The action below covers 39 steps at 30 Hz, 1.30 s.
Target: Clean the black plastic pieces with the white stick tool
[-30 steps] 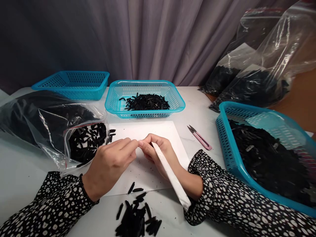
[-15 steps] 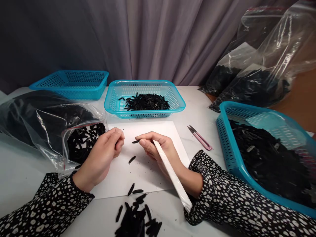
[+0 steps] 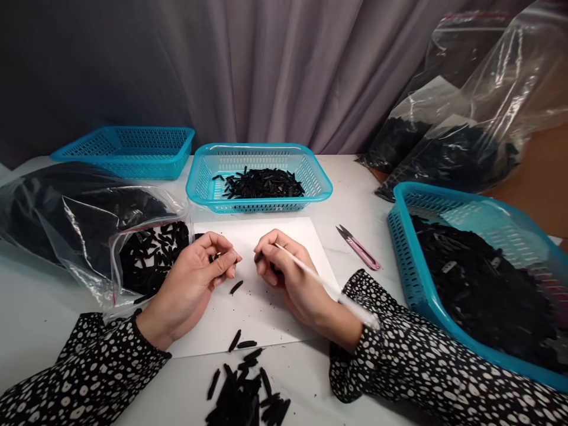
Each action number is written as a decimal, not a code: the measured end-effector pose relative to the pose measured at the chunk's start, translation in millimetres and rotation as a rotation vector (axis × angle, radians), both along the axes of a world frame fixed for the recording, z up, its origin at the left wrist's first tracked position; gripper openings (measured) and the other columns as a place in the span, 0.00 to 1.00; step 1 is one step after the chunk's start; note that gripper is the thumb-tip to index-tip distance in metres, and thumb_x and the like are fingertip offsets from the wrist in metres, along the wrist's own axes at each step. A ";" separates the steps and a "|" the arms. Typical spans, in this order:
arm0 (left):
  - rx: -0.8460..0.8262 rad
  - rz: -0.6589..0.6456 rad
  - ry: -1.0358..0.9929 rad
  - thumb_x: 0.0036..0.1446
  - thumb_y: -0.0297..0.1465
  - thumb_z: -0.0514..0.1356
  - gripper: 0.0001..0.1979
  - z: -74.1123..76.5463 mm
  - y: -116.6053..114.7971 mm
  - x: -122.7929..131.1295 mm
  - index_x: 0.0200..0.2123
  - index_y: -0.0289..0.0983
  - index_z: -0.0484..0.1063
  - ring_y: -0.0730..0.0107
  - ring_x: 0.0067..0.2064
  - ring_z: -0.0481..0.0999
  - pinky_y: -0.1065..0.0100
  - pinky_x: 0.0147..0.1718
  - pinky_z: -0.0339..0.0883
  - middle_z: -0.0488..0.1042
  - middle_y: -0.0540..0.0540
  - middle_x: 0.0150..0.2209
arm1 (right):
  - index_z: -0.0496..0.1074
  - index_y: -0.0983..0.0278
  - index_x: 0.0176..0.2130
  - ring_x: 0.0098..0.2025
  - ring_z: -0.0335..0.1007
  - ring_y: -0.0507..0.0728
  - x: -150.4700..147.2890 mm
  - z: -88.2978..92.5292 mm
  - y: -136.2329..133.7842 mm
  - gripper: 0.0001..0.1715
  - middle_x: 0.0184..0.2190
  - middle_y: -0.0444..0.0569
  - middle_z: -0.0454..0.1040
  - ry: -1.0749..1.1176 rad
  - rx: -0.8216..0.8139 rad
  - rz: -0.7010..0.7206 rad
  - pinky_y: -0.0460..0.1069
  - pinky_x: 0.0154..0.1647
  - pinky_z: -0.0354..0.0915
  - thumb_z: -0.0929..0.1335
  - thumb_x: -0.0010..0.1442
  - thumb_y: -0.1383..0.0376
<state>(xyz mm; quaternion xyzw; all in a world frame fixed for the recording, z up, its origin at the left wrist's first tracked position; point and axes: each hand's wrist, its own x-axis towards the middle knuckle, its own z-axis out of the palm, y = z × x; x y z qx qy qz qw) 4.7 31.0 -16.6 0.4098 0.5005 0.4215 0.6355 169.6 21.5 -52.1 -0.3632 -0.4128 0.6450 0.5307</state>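
My left hand (image 3: 189, 290) hovers over the white sheet (image 3: 293, 319). Its thumb and forefinger are pinched, and a small black piece (image 3: 215, 258) shows between the fingers. Facing it across a narrow gap, my right hand (image 3: 299, 281) is closed round a thin white stick (image 3: 326, 284), blurred by motion, which slants back over the wrist. Something small and black (image 3: 258, 257) also shows at its fingertips; its kind is unclear. One loose black strip (image 3: 236, 287) lies on the sheet below the hands. Nearer to me is a pile of black strips (image 3: 242, 393).
A blue basket (image 3: 326, 188) with black strips stands at the back, another blue basket (image 3: 173, 168) to its left. At right are pink-handled thread snips (image 3: 364, 254) and a large blue basket (image 3: 399, 236) of black pieces. Plastic bags (image 3: 146, 195) of black pieces flank both sides.
My left hand has turned from a closed fist to a pinch showing a black piece, moving slightly right. My right hand has drawn its fingers in, and the white stick's rear end has swung right and up.
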 end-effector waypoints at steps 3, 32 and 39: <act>0.008 0.026 -0.011 0.49 0.34 0.73 0.11 -0.5 0.0 0.0 0.29 0.36 0.74 0.79 0.26 0.65 0.76 0.23 0.54 0.75 0.50 0.29 | 0.64 0.61 0.29 0.18 0.48 0.47 -1.2 0.6 0.7 0.18 0.21 0.40 0.67 0.034 -0.054 0.045 0.45 0.18 0.43 0.65 0.67 0.55; 0.026 0.090 0.112 0.51 0.24 0.61 0.19 -2.5 -3.2 2.5 0.48 0.38 0.71 0.71 0.34 0.67 0.70 0.34 0.60 0.76 0.51 0.34 | 0.82 0.61 0.35 0.21 0.53 0.47 2.6 -5.3 6.0 0.06 0.20 0.39 0.65 0.015 0.078 -0.044 0.45 0.21 0.51 0.77 0.56 0.61; 0.076 0.061 0.018 0.51 0.26 0.65 0.14 -3.6 -3.0 7.4 0.43 0.38 0.75 0.70 0.36 0.70 0.69 0.33 0.62 0.75 0.49 0.37 | 0.81 0.62 0.34 0.18 0.43 0.45 0.6 -8.7 6.9 0.09 0.17 0.35 0.57 0.164 -0.012 -0.009 0.44 0.18 0.42 0.78 0.54 0.61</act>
